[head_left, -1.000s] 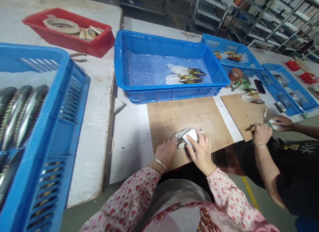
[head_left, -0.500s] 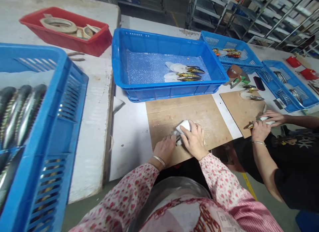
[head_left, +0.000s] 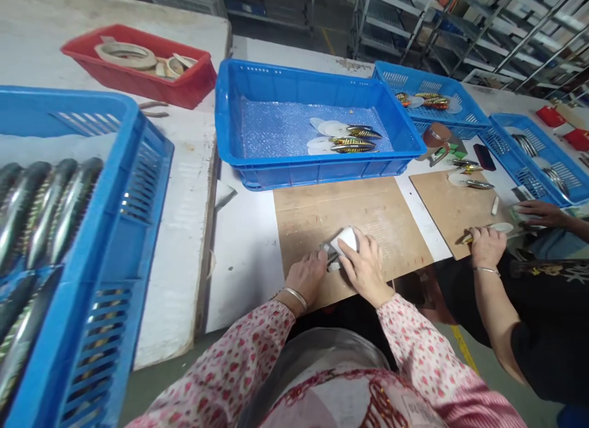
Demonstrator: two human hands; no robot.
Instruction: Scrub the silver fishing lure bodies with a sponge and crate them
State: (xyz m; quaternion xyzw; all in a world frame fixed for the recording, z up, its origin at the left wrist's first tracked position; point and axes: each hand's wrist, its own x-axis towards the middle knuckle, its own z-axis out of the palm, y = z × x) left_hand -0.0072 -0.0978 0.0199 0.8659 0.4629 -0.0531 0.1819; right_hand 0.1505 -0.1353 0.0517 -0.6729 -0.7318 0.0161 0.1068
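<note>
My left hand [head_left: 307,275] is closed around a fishing lure [head_left: 332,257], mostly hidden by the fingers; only a dark, shiny bit shows. Right beside it, my right hand [head_left: 364,265] grips a white block-like pad [head_left: 346,239] between thumb and fingers and holds it against the lure's end. Both hands rest low over a brown cardboard sheet [head_left: 317,207]. Beyond the sheet stands a blue tray [head_left: 322,165] lined with bubble wrap, where several fishing lures [head_left: 352,143] with clear round lips lie at the right.
At the left, a blue crate [head_left: 150,164] holds large dark lures [head_left: 76,201]. A red bin [head_left: 138,78] contains tape rolls, with pliers [head_left: 154,112] beside it. On the right, a co-worker's hand [head_left: 488,249] holds a lure over another board [head_left: 442,201], near a brown mug [head_left: 435,140].
The view has shifted slightly. My hands keep almost the same grip, close together over the cardboard. The co-worker's far hand has moved away from the lure, and a white stick now lies on that board.
</note>
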